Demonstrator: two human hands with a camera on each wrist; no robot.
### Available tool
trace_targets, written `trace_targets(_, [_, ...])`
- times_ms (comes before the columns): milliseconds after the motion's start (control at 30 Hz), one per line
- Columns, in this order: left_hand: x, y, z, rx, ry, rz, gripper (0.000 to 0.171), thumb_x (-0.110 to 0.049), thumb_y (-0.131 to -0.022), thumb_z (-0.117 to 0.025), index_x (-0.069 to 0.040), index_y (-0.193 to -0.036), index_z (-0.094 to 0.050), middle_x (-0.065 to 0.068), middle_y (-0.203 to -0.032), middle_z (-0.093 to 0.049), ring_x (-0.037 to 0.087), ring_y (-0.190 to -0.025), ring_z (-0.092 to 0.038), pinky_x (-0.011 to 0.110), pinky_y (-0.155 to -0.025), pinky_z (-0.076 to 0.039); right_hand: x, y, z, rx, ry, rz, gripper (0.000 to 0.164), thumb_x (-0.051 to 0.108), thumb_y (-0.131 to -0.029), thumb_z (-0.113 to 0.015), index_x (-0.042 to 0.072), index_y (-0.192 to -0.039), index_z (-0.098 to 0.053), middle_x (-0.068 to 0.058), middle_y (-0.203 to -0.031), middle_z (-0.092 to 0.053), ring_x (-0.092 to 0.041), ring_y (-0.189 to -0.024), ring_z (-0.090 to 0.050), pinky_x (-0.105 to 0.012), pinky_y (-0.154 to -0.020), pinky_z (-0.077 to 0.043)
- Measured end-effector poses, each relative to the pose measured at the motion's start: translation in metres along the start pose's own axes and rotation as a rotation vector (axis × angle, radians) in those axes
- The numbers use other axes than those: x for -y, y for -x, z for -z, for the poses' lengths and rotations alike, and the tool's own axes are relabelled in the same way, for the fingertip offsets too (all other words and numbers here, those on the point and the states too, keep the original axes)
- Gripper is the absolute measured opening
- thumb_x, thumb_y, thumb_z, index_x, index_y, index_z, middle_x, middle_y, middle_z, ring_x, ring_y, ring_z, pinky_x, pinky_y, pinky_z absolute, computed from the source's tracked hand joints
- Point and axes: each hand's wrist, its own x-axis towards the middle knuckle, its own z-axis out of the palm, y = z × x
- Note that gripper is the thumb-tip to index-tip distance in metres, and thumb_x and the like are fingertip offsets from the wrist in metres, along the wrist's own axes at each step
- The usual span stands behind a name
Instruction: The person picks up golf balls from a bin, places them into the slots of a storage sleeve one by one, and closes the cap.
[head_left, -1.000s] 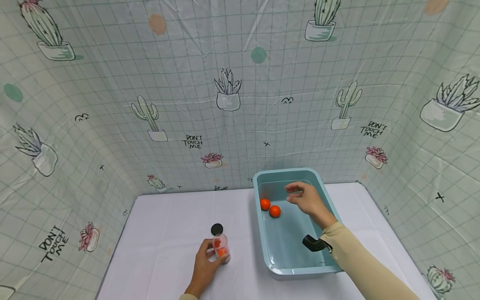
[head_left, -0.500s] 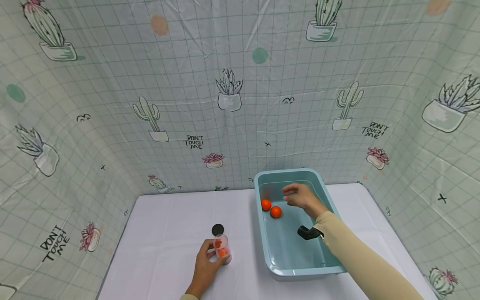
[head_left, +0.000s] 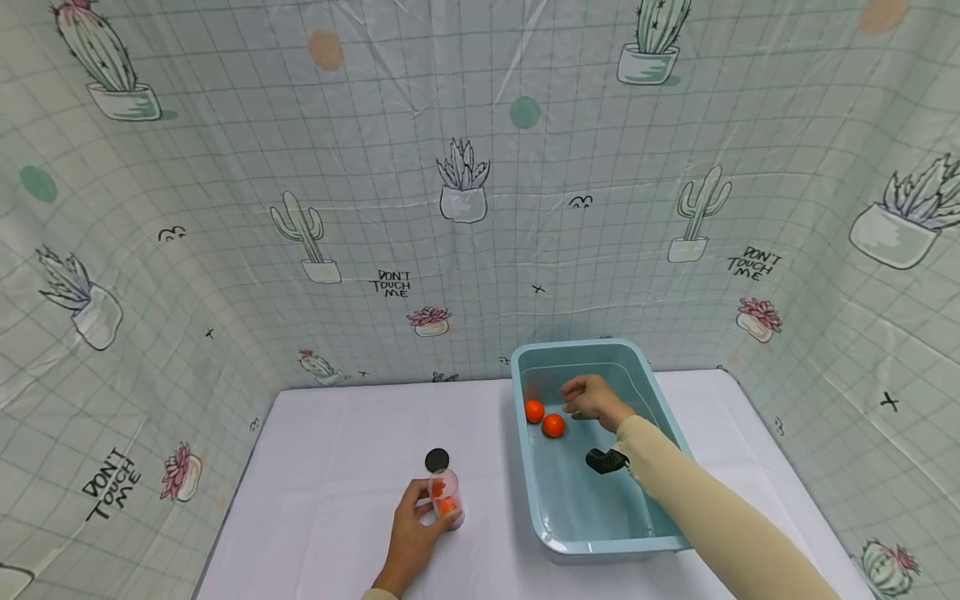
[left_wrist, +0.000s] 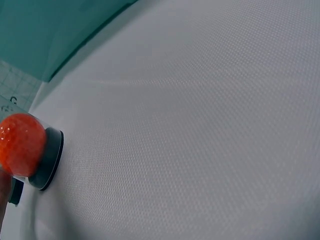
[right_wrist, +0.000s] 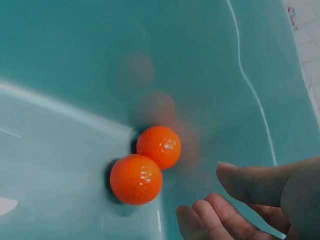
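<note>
My left hand (head_left: 412,533) grips a clear tube (head_left: 444,485) standing on the table, fingers on its far side and thumb on the near side. Inside the tube an orange ball (left_wrist: 21,145) shows just above its dark base (left_wrist: 49,159). My right hand (head_left: 596,398) hovers inside the blue bin with loosely bent fingers and nothing in them. Close to its fingertips, two orange balls lie against each other by the bin's left wall: a nearer ball (right_wrist: 136,179) and a farther ball (right_wrist: 159,147).
The blue bin (head_left: 528,500) stands on the right part of the white-covered table (head_left: 330,467). A black round lid (head_left: 437,459) lies just behind the tube. Patterned cloth (head_left: 465,275) hangs behind and at both sides. A black device (head_left: 606,461) is strapped to my right wrist.
My right hand has moved left and a little lower in the bin, closer to the two balls. The left hand and the tube have stayed in place.
</note>
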Motion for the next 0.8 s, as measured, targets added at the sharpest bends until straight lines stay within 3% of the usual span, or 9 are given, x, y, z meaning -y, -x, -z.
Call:
trace_targets(167, [0.0, 0.0, 0.0, -0.008, -0.001, -0.023, 0.049, 0.006, -0.075, -0.09, -0.001, -0.114, -0.061, 0.01, -0.112, -0.064, 0.007, -0.105, -0.059, 0.021, -0.096, -0.057, -0.003, -0.005, -0.001, 0.012, -0.016, -0.038, 0.04, -0.015, -0.096, -0.063, -0.017, -0.135, -0.055, -0.032, -0.124, -0.061, -0.048, -0.116, -0.063, -0.052, -0.101, -0.058])
trace_targets(333, [-0.001, 0.001, -0.001, 0.001, -0.006, 0.017, 0.049, 0.004, -0.076, -0.09, -0.002, -0.115, -0.062, 0.009, -0.114, -0.064, 0.011, -0.108, -0.06, 0.02, -0.097, -0.056, -0.007, -0.011, -0.004, 0.025, -0.018, -0.073, 0.039, -0.015, -0.096, -0.061, -0.017, -0.134, -0.055, -0.036, -0.132, -0.058, -0.044, -0.113, -0.065, -0.052, -0.102, -0.058])
trace_targets(467, [-0.002, 0.0, -0.001, 0.022, -0.011, 0.054, 0.049, 0.003, -0.078, -0.09, -0.003, -0.118, -0.061, 0.008, -0.116, -0.064, 0.016, -0.111, -0.06, 0.019, -0.099, -0.055, -0.008, -0.015, -0.009, 0.012, 0.009, -0.116, 0.037, -0.015, -0.095, -0.061, -0.015, -0.132, -0.058, -0.032, -0.13, -0.06, -0.035, -0.105, -0.066, -0.05, -0.101, -0.059])
trace_targets(800, [0.0, 0.0, 0.0, 0.02, 0.0, 0.039, 0.05, 0.005, -0.077, -0.09, -0.002, -0.116, -0.06, 0.008, -0.116, -0.063, 0.014, -0.109, -0.061, 0.02, -0.099, -0.055, -0.011, -0.023, -0.014, 0.046, 0.073, -0.155, 0.032, -0.013, -0.093, -0.065, -0.014, -0.125, -0.062, -0.024, -0.118, -0.064, -0.029, -0.099, -0.064, -0.047, -0.097, -0.061])
